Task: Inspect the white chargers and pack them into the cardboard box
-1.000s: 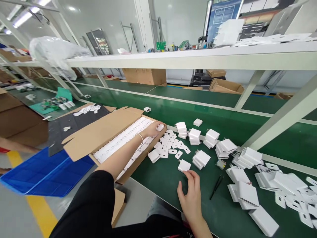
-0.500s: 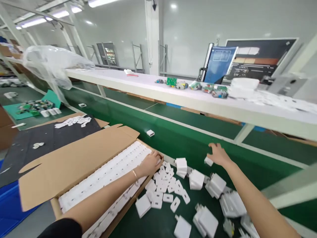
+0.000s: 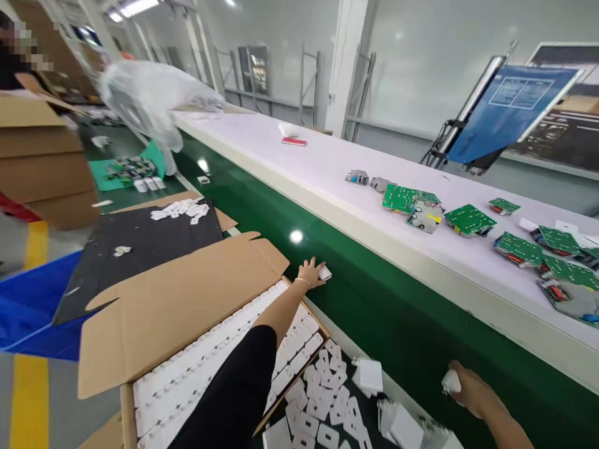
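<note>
Left hand (image 3: 309, 274) reaches across the carton's far right corner to the belt's near edge; thumb and fingers are around a small white block (image 3: 326, 274), one end showing past the fingers. Can't tell if that grip is pressed tight or if the block is off the belt (image 3: 384, 312). Right hand (image 3: 475, 390) is over the belt, well to the right of the left one, pinching a white adapter (image 3: 450, 381) between thumb and fingers, most of its body sticking out on the left. Open carton (image 3: 187, 287) is on the desk (image 3: 372, 405), flap folded out toward the left, rows of white parts (image 3: 187, 386) packed inside, left forearm crossing above them. Along the carton's right edge: loose pile of flat white plates (image 3: 322, 399), many with a slot, overlapping. Right of that, near the desk's far edge by the pale rail (image 3: 337, 333), white adapter stacks (image 3: 369, 376), partly cut off by the frame. Beyond the carton's left side, a black sheet (image 3: 140, 262) with white pieces (image 3: 182, 211) heaped near its far right corner. Raised shelf (image 3: 327, 162) past the belt carries green circuit boards (image 3: 470, 219), mostly toward its right end.
</note>
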`<state>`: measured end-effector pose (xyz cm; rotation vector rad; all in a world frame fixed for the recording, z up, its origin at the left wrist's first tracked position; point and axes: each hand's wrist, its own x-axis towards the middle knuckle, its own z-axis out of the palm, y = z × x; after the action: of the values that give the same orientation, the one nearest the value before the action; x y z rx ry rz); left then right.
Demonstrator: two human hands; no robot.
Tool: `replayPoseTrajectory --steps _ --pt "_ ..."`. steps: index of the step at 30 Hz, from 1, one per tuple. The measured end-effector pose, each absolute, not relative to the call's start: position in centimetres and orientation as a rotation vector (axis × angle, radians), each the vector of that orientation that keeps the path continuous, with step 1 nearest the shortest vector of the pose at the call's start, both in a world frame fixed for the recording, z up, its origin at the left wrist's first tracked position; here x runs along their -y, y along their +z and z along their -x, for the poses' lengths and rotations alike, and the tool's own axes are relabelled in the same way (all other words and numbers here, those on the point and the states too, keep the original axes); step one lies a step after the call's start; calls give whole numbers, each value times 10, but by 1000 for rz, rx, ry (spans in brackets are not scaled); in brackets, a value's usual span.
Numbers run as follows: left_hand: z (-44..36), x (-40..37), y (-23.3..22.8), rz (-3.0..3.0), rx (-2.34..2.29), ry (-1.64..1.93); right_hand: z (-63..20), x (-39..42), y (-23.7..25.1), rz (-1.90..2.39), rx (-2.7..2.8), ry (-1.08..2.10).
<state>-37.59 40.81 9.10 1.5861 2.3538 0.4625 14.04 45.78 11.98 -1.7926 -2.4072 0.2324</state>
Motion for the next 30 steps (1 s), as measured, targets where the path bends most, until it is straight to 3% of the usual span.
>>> replayPoseTrajectory --steps 5,12,16,21,30 --pt "367 -415 87 -1682 -2081 531 -167 -403 169 1932 2264 525" --pt "324 -347 130 -1605 -1977 742 -151 -233 237 1626 1950 981" --pt "267 -242 151 -1626 -1931 797 -129 -162 231 1764 2290 982" --pt "169 -117 145 -1806 -1681 623 -112 -149 207 1836 2435 778" --pt "101 -76 96 -1962 -1571 269 -122 -160 190 1717 2261 829"
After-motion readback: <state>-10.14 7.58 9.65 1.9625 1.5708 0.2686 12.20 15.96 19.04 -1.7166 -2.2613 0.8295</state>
